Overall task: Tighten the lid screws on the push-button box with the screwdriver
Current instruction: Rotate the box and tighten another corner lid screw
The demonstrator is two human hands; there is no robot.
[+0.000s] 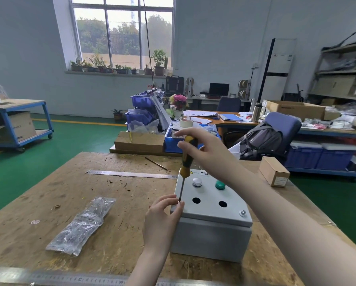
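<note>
The push-button box [212, 219] sits near the desk's [49, 203] front edge, toward its right side, its grey lid [210, 201] carrying a white button [196, 182], a green button [220, 184] and two open holes. The screwdriver [185, 168] stands nearly upright with its tip at the lid's near-left corner; the right hand [206, 149] curls round the yellow-and-black handle, while the left hand [162, 215] has its fingers [174, 200] pinching the shaft just above the tip. The likely trouble is the tip camming out under a tilted push and skidding into those guiding fingers or scratching the lid; the screw itself is hidden behind them. The screw [242, 213] at the near-right corner is visible. The box could also slide toward the desk's front edge. Leftward, bare desk lies between the box and the plastic bag [82, 223], and the steel ruler [131, 174] lies behind.
</note>
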